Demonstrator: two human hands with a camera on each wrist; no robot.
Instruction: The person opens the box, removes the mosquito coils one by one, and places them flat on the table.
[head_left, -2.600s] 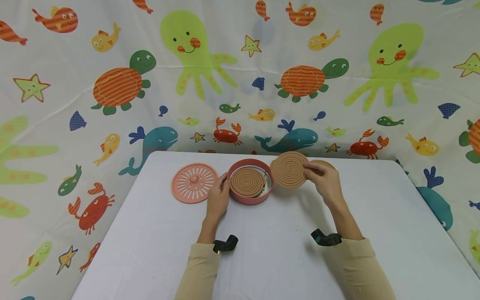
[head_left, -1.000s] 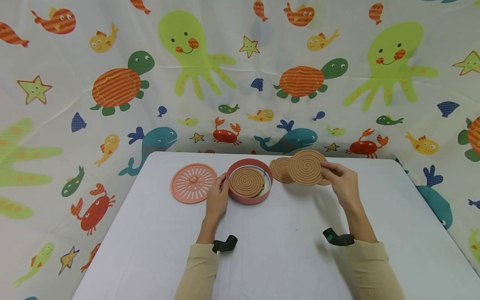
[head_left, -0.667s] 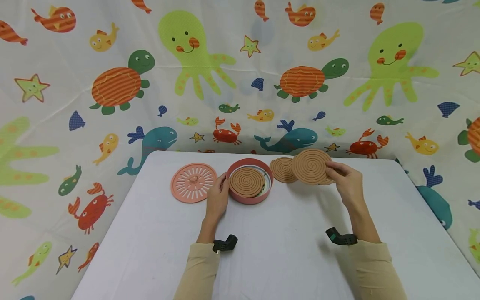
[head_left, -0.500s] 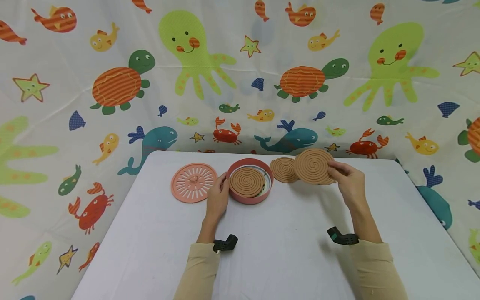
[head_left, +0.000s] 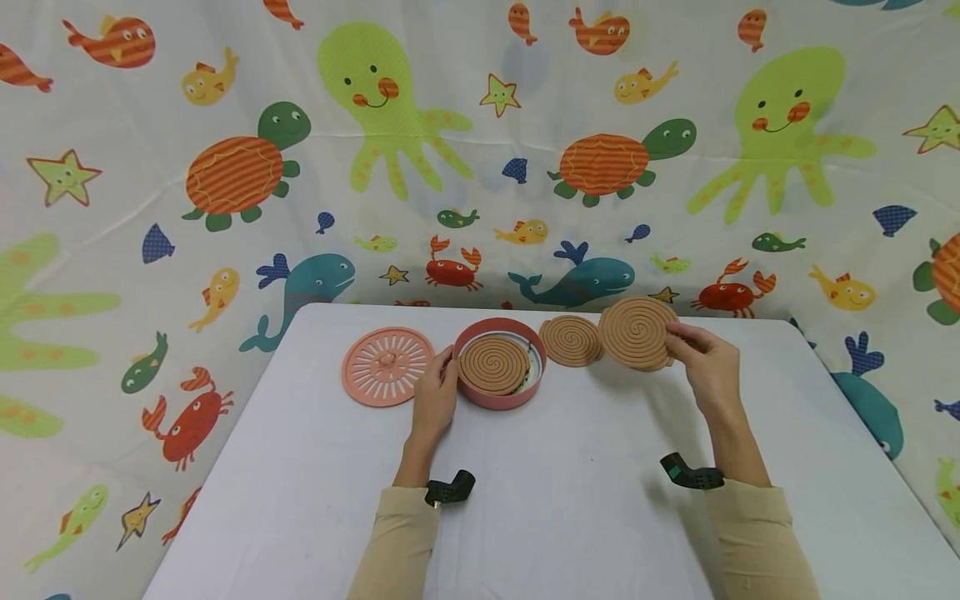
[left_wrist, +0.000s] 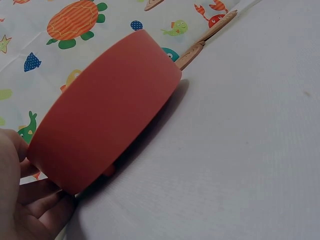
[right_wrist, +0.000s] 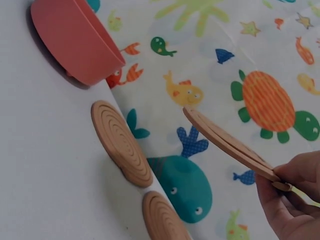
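My left hand (head_left: 435, 398) grips the left side of a round red mosquito coil holder (head_left: 501, 402), thumb and fingers at its wall in the left wrist view. Inside the holder lies a brown mosquito coil (head_left: 493, 364) on a pale liner. My right hand (head_left: 711, 371) pinches another mosquito coil (head_left: 637, 333) by its right edge. In the right wrist view this held coil (right_wrist: 225, 145) is raised and tilted above the table. Two more coils lie right of the holder: a nearer one (head_left: 570, 340) and a second coil (right_wrist: 164, 217), mostly hidden under the held one in the head view.
A slotted pink lid (head_left: 387, 367) with a small central knob lies left of the holder. The white table (head_left: 540, 500) ends just behind the coils, where a curtain (head_left: 480, 167) printed with sea animals hangs.
My right hand has carried the held coil rightward, from beside the holder to over the farther coil, uncovering the nearer coil on the table. My left hand stays at the holder.
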